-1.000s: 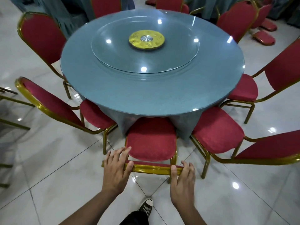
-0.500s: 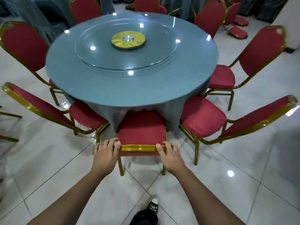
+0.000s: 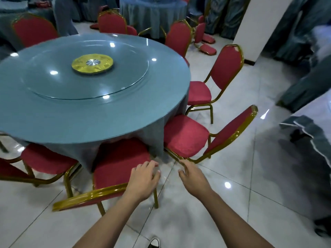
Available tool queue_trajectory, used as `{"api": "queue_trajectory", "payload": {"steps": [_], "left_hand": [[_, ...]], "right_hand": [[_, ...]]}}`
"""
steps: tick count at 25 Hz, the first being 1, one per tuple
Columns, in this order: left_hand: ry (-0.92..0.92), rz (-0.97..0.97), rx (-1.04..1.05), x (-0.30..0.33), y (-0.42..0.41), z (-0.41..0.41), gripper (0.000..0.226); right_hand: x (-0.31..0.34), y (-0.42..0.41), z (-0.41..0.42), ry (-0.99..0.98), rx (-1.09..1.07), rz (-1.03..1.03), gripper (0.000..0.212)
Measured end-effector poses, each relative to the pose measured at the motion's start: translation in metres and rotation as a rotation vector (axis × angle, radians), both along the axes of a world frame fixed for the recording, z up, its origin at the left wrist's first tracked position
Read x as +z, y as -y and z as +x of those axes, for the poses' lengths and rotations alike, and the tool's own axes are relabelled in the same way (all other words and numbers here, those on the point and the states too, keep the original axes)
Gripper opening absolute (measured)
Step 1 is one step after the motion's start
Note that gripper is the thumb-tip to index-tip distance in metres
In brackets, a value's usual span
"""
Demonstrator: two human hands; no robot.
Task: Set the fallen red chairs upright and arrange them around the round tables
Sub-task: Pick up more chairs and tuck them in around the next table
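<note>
Far left of our fingers, a red padded chair (image 3: 48, 161) with a glossy gold metal frame sits tucked under the round desk (image 3: 86, 108), whose blue-grey cloth lies beneath a smooth glass turntable (image 3: 86, 74) with a gold disc (image 3: 92, 63) at its centre. Just below our left hand (image 3: 143, 179) stands the nearest chair (image 3: 118, 165), upright, its textured red seat pushed under the desk edge. Half a second ago both hands gripped its gold top rail; now we have let go. The left hand hovers over the rail's right end, fingers (image 3: 148, 165) loosely curled, holding nothing. The right hand (image 3: 194, 178) is beside it, fingers relaxed and empty, tips near the frame of the next chair (image 3: 186, 136). Beyond our right fingers another upright chair (image 3: 198, 93) faces the desk. We see no readable writing.
</note>
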State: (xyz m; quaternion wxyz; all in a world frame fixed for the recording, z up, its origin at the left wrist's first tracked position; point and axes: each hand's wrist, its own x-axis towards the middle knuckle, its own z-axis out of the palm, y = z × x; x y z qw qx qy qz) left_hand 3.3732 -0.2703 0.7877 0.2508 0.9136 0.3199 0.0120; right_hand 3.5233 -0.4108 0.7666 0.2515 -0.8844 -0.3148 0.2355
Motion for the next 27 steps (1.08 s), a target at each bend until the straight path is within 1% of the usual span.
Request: {"api": "queue_trajectory", "payload": {"steps": [6,11,16,19,22,27], "left_hand": [[0.042,-0.029,-0.153,0.0,0.036,0.091,0.032],[0.093,-0.039,-0.2,0.003,0.086,0.197,0.024],[0.062,-0.02,-0.216,-0.008,0.156,0.298,0.025],[0.081,-0.034,-0.149,-0.011,0.181,0.341,0.026],[0.11,-0.089,-0.07,-0.01,0.195,0.37,0.031],[0.161,-0.108,0.12,-0.017,0.181,0.425,0.039]], "right_hand": [[0.016,0.049,0.077,0.053,-0.154,0.108,0.037],[0.027,0.105,0.17,0.086,-0.227,0.188,0.038],[0.018,0.16,0.256,0.066,-0.186,0.229,0.037],[0.014,0.189,0.306,0.045,-0.141,0.202,0.039],[0.013,0.203,0.358,0.048,-0.126,0.182,0.039],[0.01,0.187,0.441,0.072,-0.052,0.181,0.04]]}}
